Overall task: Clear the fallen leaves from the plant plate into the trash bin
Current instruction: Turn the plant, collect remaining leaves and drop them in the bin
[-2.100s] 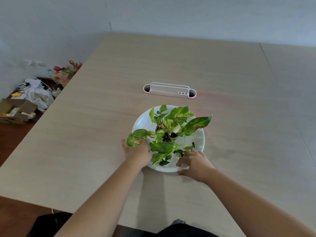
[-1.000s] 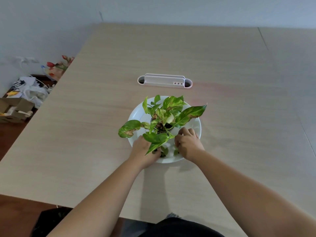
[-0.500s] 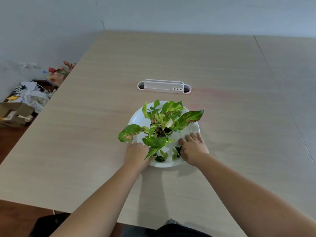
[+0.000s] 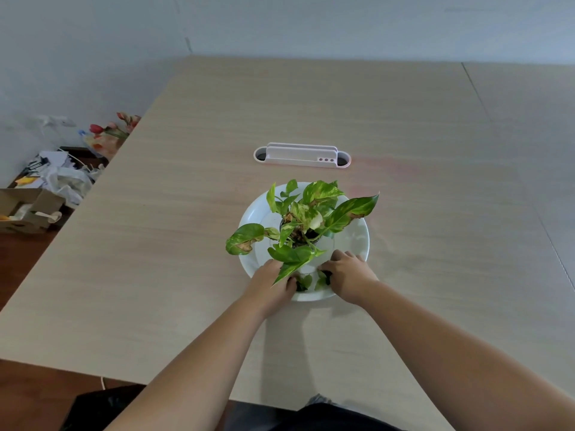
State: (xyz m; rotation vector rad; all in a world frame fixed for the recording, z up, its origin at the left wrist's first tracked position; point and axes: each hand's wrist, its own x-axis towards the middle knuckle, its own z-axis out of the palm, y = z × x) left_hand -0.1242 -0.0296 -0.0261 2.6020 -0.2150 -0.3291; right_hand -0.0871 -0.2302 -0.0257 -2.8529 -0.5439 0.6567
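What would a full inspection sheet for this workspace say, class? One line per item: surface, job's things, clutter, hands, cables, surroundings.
Surface: pale wooden table, with a white cable port set in it.
Job's things: potted plant on white plate; fallen leaves at its near rim; no trash bin seen.
Clutter: nothing seen on the table.
Hands: left hand and right hand on the plate's near edge beside the leaves; grips hidden.
Cables: white cord below the table edge.
Surroundings: cardboard box, papers, flowers on the floor at left.

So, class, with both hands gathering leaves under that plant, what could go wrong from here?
1. The left hand pushes against a living leaf, which may tear.
2. The fallen leaves lie under foliage, so some may be missed.
3. Both hands, the right hand too, press the near rim of the white plate; it might tip the pot.
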